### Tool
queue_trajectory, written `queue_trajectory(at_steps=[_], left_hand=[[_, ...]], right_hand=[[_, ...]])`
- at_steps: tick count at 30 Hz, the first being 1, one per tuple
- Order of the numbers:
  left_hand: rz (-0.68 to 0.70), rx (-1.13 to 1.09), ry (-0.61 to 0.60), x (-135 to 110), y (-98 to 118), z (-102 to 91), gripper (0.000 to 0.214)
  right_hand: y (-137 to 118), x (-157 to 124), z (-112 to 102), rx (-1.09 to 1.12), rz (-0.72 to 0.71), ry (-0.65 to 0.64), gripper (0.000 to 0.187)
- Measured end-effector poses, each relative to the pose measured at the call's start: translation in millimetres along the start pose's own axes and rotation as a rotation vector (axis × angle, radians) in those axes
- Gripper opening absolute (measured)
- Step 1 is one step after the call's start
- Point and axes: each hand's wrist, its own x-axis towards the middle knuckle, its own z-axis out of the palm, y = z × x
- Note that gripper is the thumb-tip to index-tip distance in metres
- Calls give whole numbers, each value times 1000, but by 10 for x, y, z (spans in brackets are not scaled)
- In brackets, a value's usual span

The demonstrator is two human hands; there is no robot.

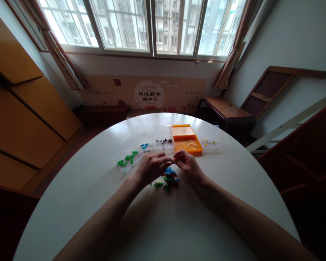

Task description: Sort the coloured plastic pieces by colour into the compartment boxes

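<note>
My left hand (152, 165) and my right hand (188, 165) meet fingertip to fingertip above a mixed pile of small building bricks (170, 180). Both are closed in a pinch. A tiny pale bit shows where the fingertips come together, too small to name. Blue, green and dark brown bricks make up the pile, and a few green bricks (159, 184) lie at its left side. Part of the pile is hidden behind my left fingers.
Beyond my hands stand open clear boxes: one with green bricks (127, 158), one with blue bricks (144, 146), one with dark bricks (164, 141), one with yellow bricks (208, 142). An orange box (188, 151) holds cream pieces. All rest on a round white table (78, 203).
</note>
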Motion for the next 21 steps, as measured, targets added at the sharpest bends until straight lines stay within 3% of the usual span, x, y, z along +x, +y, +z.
queue_trajectory(at_steps=[9,12,16,21], left_hand=[[-56,-31,22,-10,-49,41,21],[-207,32,109,-32,-125,53,21],[-522,221,288,-61,-248,38,18],[-742,313,262,-98,-389,-17,21]], right_hand=[[-9,-5,5,-21,23,19,20],[-23,-8,14,-71,52,22,22],[-69,-28,44,-133,64,-25,21],[-64,-42,82,-183,46,-53,20]])
